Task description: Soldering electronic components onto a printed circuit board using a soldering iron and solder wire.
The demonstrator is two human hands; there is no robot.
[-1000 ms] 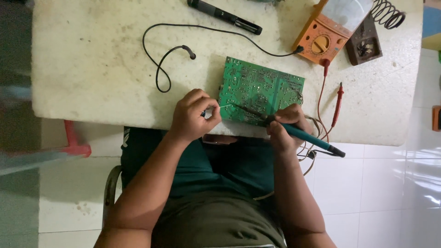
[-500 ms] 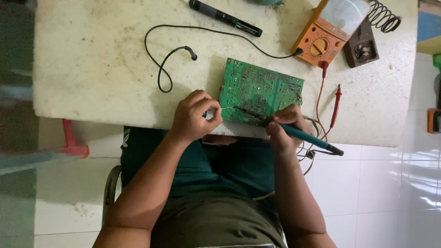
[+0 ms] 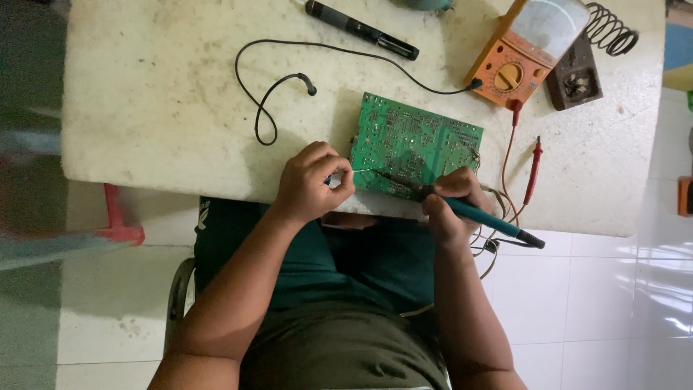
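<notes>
At the table's [image 3: 180, 108] near edge, the left hand [image 3: 312, 182] curls knuckles-up, pinching thin solder wire [image 3: 359, 171] toward the green circuit board [image 3: 415, 146]. Right hand [image 3: 449, 204] wraps closed around the teal soldering iron [image 3: 473, 214], tip angled onto the board's near edge

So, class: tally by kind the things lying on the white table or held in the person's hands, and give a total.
Green circuit board: 1
Soldering iron, in the right hand: 1
Solder wire, in the left hand: 1
Orange multimeter: 1
Test probes, red and black: 2
Black pen-shaped tool: 1
Coiled spring stand: 1
Total: 8
</notes>
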